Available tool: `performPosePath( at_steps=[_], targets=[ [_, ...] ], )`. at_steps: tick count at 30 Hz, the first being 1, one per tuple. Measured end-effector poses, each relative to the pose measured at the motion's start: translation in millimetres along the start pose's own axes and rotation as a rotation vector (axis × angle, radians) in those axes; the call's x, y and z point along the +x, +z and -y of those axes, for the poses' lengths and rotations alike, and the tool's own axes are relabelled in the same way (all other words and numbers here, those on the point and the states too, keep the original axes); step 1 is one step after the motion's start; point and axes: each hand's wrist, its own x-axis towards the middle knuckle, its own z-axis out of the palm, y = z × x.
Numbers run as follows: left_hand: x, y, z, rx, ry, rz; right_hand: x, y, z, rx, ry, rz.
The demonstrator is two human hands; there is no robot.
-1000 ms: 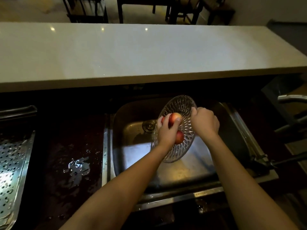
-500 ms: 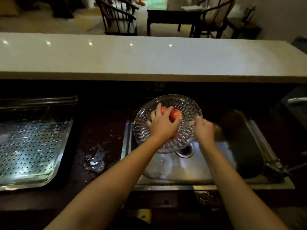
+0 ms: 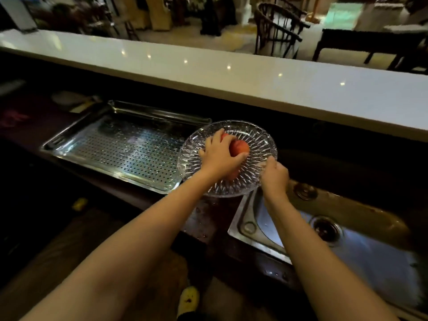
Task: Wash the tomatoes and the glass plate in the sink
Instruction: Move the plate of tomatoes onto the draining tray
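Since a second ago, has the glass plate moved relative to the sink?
Yes. The glass plate has left the sink basin and gone left, now held over the counter strip beside the perforated tray.

glass plate [image 3: 259,140]: clear, round, cut ribs radiating fr centre; face-up, approx level; just L of sink [image 3: 245,230], its near-R edge over sink's L rim. Can't tell if it touches tabletop. R hand [image 3: 274,174] grips its near-R rim.
tomatoes [image 3: 239,147]: red-orange, round; on plate, so just L of sink. L hand [image 3: 220,156] fingers curled over them. One plainly seen, bits of others peek out; count unclear.
sink: steel basin, shiny floor, dark round drain.
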Motion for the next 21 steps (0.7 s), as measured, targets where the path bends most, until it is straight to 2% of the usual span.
performPosePath(
  at_steps=[7,11,17,21],
  targets=[
    [15.0,-36.9,70.9,0.062,-0.064,-0.032,-19.2,82.5,7.5,-0.077,-0.022,-0.005],
    [35.6,-45.5,116.7,0.071,-0.036,-0.001,-24.7,130.2,3.8,-0.074,0.016,-0.007],
    [78.8,-45.6,193.5,0.02,0.064,0.083,-22.4,207.2,-9.9,-0.083,0.047,-0.119],
    [113.5,-52.1,241.5,0.009,0.198,0.143,-25.8,265.5,-12.6,-0.066,0.072,-0.262]
  ],
)
